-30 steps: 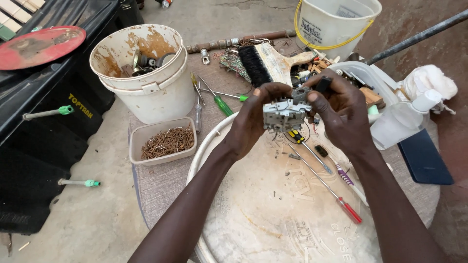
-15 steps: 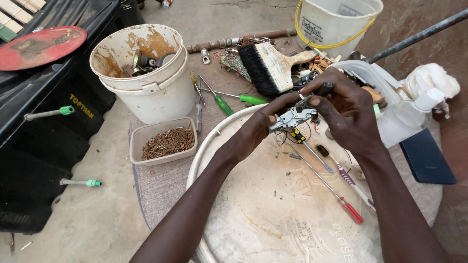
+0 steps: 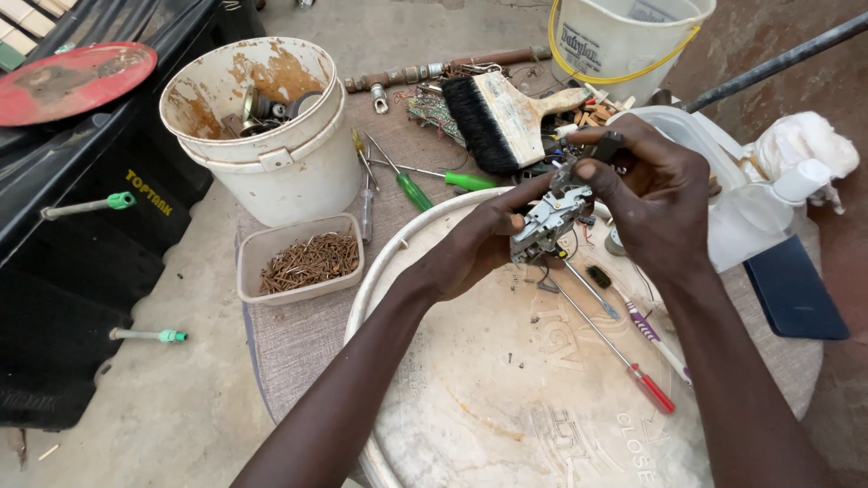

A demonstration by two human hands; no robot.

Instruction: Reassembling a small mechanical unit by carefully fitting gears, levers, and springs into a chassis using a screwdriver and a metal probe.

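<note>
Both hands – left hand (image 3: 484,246), right hand (image 3: 655,203) – were clamped on the small metal mechanism (image 3: 550,215) – loose bits could've dropped onto the lid (image 3: 506,398).

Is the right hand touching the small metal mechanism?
Touching. The head view shows the right hand with fingertips pressed on top of the metal mechanism, while the left hand grips it from below.

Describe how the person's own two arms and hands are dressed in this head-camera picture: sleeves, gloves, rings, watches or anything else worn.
Both arms are bare from the bottom edge of the picture to the fingertips: no sleeves show. The left hand and the right hand wear no gloves. No ring, watch, bracelet or bandage is visible on either hand or wrist.
</note>
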